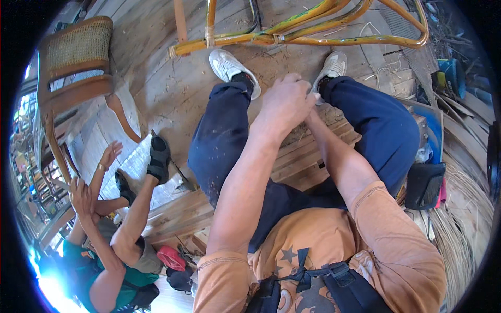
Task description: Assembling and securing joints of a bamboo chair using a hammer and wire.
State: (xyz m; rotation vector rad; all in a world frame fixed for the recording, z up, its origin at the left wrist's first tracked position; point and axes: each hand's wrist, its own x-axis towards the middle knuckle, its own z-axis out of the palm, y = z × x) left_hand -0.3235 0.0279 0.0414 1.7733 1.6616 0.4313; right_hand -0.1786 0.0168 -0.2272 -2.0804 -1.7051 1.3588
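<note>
My left hand is closed, lying over my right hand between my knees, with its fingers curled about it. Of my right hand, mostly the wrist end shows; its fingers are hidden beneath the left. A small pale patch shows beside the knuckles, but I cannot tell whether it is held or part of my shoe behind. Beyond my feet stands a rattan furniture frame of bent, glossy yellow-brown poles with bound joints. Neither hand touches it.
At left, a co-worker sits with bare hands raised near a wooden chair with a woven cane back. Beneath me is a slatted wooden seat. Rattan strands, a black pouch and a blue container are at right.
</note>
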